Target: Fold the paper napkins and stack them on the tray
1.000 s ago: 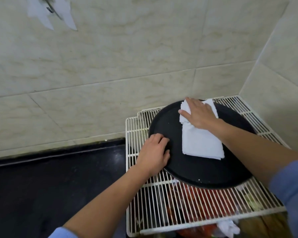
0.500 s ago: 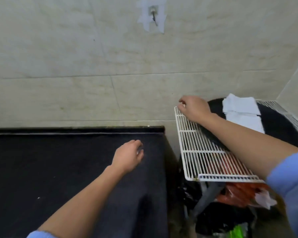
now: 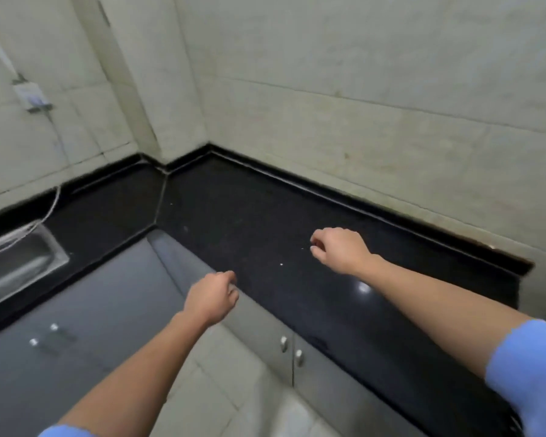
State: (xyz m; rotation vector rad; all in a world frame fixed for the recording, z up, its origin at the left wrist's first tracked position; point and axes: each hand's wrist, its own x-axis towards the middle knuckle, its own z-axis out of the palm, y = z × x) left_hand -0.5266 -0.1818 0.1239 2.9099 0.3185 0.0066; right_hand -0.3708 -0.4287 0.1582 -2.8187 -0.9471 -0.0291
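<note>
Black polished stone counter (image 3: 265, 234) bare; left hand (image 3: 212, 298) and right hand (image 3: 341, 250) hover loosely curled, holding nothing. Napkins and tray out of view. Judged between napkins; next: locate another napkin.

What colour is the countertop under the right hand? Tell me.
Black, glossy and faintly speckled: the countertop below the right hand, seen in the head view.

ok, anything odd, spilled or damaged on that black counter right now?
Nothing spilled or broken. A few tiny white specks lie on the glossy black stone counter near the right hand. The left hand hangs off the counter's edge. Both hands are empty.
</note>
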